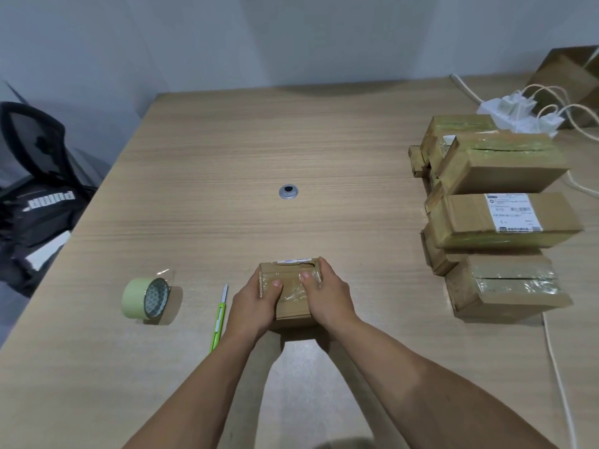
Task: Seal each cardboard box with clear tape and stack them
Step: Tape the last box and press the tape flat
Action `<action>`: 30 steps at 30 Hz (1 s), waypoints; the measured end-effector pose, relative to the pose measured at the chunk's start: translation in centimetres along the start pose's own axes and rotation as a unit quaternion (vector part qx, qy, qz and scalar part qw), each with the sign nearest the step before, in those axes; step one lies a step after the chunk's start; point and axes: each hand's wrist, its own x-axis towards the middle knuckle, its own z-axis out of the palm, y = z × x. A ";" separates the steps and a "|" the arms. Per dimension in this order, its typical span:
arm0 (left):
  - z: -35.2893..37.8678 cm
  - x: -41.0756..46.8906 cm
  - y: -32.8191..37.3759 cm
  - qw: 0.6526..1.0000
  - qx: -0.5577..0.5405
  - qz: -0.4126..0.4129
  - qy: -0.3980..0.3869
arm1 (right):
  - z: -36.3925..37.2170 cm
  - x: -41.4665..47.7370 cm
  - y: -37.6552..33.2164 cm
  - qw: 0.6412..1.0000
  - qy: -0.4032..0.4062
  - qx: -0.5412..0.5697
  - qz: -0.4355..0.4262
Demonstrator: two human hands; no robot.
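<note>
Near the front middle of the pale wood-grain counter (227,140) sits a small brown cardboard box (293,307), its top wrapped in glossy, wrinkled clear tape. The left hand (254,306) grips the box's left side and the right hand (329,299) grips its right side, with both thumbs pressed flat on the taped top. Left of the hands lies a slim green plastic utility knife (218,319), and further left a pale green roll of tape (144,298) stands on its edge. At the far right, several rectangular taped cardboard boxes (499,222) lie piled together, one bearing a white printed label. A round metal grommet (289,192) is set into the counter's middle.
</note>
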 end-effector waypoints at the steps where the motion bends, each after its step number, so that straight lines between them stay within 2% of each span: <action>1: -0.1 0.0 0.0 1.000 -0.004 -0.001 -0.003 | -0.1 0.0 0.0 1.000 -0.002 -0.003 0.001; 13: -0.6 0.6 -0.7 0.993 -0.103 -0.038 -0.050 | -1.0 0.2 0.6 1.000 -0.010 0.006 -0.016; 18: -0.6 0.6 -1.0 0.993 -0.101 -0.037 -0.050 | -1.5 0.2 0.9 0.999 -0.012 0.023 -0.021; 24: -0.3 0.4 -0.6 0.995 -0.084 -0.041 -0.029 | -1.2 0.3 1.0 1.000 -0.012 0.007 -0.025; 27: -0.1 0.5 0.0 0.991 -0.114 -0.072 0.000 | -1.3 -0.2 0.4 0.999 -0.024 -0.005 -0.027; 30: 0.5 0.3 0.7 0.993 -0.086 -0.073 0.027 | -1.2 -0.4 0.2 0.999 -0.034 0.000 -0.006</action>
